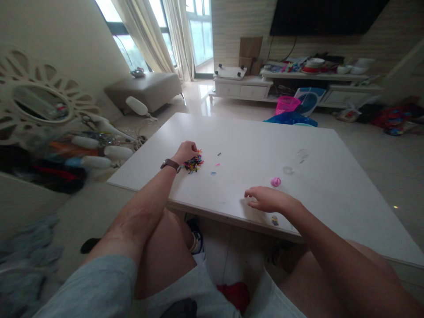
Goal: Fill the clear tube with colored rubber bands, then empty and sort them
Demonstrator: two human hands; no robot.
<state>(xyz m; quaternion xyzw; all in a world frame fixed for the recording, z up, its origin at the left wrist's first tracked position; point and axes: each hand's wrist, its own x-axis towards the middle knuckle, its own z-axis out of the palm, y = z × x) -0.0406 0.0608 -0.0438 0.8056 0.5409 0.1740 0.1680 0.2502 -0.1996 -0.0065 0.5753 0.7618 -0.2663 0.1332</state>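
My left hand [186,152], with a brown watch strap [171,164] on its wrist, is at the far edge of a heap of small multicoloured pieces [194,164] on the white table. Its fingers are curled together, and what they pinch is hidden; a bit of orange shows by the fingertips. My right hand [265,199] hovers over the table near its front edge, fingers apart and holding nothing. Just beyond it lies a pink coiled item [276,181]. A small yellow and blue figure [274,220] lies below its wrist.
Between the hands lie a small dark piece [219,154], a pink piece [217,164] and a blue piece [213,173]. A clear ring [288,170] and another clear item [302,154] sit farther right on the white table [251,141]. A pink basket [287,105] stands beyond.
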